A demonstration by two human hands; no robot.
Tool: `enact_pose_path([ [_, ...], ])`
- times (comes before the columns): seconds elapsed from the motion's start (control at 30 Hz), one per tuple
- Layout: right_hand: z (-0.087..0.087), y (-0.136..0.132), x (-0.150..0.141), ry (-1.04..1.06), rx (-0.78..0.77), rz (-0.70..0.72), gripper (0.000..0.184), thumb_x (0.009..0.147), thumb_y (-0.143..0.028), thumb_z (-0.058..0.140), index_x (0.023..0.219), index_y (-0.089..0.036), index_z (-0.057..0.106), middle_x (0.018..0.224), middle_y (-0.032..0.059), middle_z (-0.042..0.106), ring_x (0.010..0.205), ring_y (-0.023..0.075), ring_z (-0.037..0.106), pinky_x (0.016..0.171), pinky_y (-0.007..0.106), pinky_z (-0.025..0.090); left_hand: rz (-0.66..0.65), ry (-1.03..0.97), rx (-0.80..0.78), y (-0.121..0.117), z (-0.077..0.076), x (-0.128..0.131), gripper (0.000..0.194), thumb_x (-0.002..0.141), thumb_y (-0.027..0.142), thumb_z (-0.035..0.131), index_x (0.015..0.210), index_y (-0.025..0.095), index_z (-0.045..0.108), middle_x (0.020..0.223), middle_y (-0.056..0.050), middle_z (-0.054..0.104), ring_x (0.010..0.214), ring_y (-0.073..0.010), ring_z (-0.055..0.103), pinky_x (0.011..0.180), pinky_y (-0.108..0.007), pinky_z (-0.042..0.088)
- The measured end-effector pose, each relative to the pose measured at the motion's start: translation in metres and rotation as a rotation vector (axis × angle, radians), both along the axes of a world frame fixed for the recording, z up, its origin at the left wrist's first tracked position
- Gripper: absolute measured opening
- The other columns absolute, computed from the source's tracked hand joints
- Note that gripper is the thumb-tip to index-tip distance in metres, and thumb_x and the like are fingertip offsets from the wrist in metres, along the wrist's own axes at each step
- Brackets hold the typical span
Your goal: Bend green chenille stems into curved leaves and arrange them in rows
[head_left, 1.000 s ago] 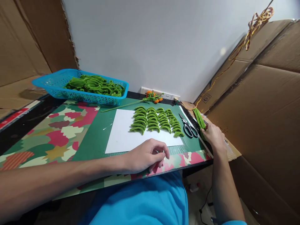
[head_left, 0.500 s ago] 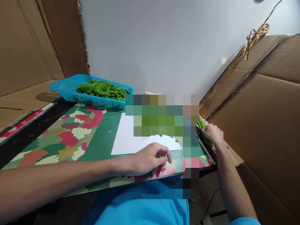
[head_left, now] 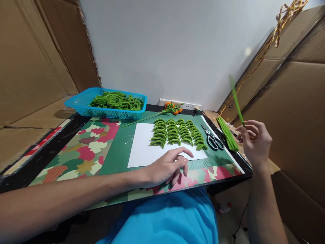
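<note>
My right hand (head_left: 256, 142) is raised at the right, its fingers pinched on the lower end of a green pipe cleaner (head_left: 237, 101) that stands up blurred by motion. Below it, at the table's right edge, lies a bundle of straight green pipe cleaners (head_left: 227, 134). My left hand (head_left: 175, 166) rests at the front of the white sheet (head_left: 142, 149), fingers loosely bent and apart, holding nothing. Just beyond it, curved green pipe-cleaner pieces (head_left: 173, 133) lie in several columns on the sheet. Black-and-white scissors (head_left: 213, 139) lie to their right.
A blue basket (head_left: 106, 112) of coiled green pipe cleaners (head_left: 114, 100) stands at the back left. An orange flower with a long green stem (head_left: 173, 107) lies near the wall by a power strip (head_left: 188, 106). Cardboard panels (head_left: 291, 112) flank the table.
My right hand has lifted away from the bundle at the right edge, with a green pipe cleaner now in its fingers. My left hand stays near the sheet, its index finger straighter.
</note>
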State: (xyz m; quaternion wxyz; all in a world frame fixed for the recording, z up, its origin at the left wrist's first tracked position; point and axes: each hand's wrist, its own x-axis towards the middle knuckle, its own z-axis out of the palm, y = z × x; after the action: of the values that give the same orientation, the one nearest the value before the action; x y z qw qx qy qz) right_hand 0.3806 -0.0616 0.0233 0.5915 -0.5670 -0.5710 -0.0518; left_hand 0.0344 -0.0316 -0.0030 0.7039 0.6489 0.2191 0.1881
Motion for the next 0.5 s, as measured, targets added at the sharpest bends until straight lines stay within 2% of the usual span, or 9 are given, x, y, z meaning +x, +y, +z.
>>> enact_pose_path([
  [0.03,-0.002,-0.011,-0.005,-0.004,-0.002,0.118,0.021,0.097,-0.035,0.074,0.115,-0.025,0.068,0.093,0.0036,0.077,0.067,0.0177,0.071,0.061,0.029,0.057,0.009,-0.022,-0.026,0.000,0.002,0.000,0.033,0.107,0.044,0.055,0.132,0.024,0.053,0.085,0.000,0.070,0.043,-0.0084,0.059,0.035,-0.014,0.037],
  [0.1,-0.006,-0.032,-0.014,-0.023,-0.021,0.267,0.011,0.095,-0.029,0.079,0.104,-0.025,0.074,0.090,0.0033,0.078,0.079,0.0194,0.076,0.071,0.030,0.061,0.041,-0.076,-0.073,0.001,0.004,-0.001,0.043,0.106,0.052,0.057,0.141,0.027,0.047,0.092,0.000,0.070,0.045,-0.0089,0.061,0.035,-0.014,0.039],
  [0.17,-0.010,-0.044,-0.020,-0.039,-0.134,0.443,0.006,0.095,-0.027,0.079,0.101,-0.024,0.077,0.090,0.0035,0.080,0.080,0.0197,0.078,0.073,0.030,0.063,0.089,-0.144,-0.107,0.002,0.004,-0.001,0.052,0.104,0.060,0.058,0.145,0.030,0.045,0.098,-0.001,0.069,0.045,-0.0094,0.063,0.033,-0.015,0.041],
  [0.23,-0.012,-0.048,-0.023,-0.076,-0.303,0.568,0.008,0.094,-0.030,0.081,0.098,-0.023,0.080,0.090,0.0045,0.082,0.079,0.0200,0.078,0.071,0.029,0.062,0.126,-0.169,-0.120,0.004,0.003,-0.002,0.054,0.102,0.062,0.062,0.141,0.027,0.050,0.098,-0.002,0.070,0.045,-0.0093,0.063,0.033,-0.015,0.042],
  [0.37,-0.015,-0.040,-0.017,-0.135,-0.567,0.636,0.021,0.097,-0.040,0.077,0.098,-0.020,0.083,0.095,0.0065,0.083,0.082,0.0203,0.076,0.075,0.030,0.060,0.224,-0.158,-0.103,0.006,0.002,-0.001,0.044,0.100,0.057,0.068,0.120,0.018,0.061,0.078,0.001,0.067,0.038,-0.0089,0.059,0.031,-0.014,0.041],
  [0.5,-0.015,-0.038,-0.003,-0.123,-0.719,0.739,0.028,0.097,-0.045,0.075,0.099,-0.019,0.084,0.097,0.0073,0.084,0.086,0.0221,0.077,0.078,0.031,0.058,0.242,-0.128,-0.089,0.006,0.005,-0.001,0.045,0.099,0.056,0.070,0.125,0.021,0.062,0.079,0.001,0.068,0.038,-0.0097,0.059,0.031,-0.015,0.039],
])
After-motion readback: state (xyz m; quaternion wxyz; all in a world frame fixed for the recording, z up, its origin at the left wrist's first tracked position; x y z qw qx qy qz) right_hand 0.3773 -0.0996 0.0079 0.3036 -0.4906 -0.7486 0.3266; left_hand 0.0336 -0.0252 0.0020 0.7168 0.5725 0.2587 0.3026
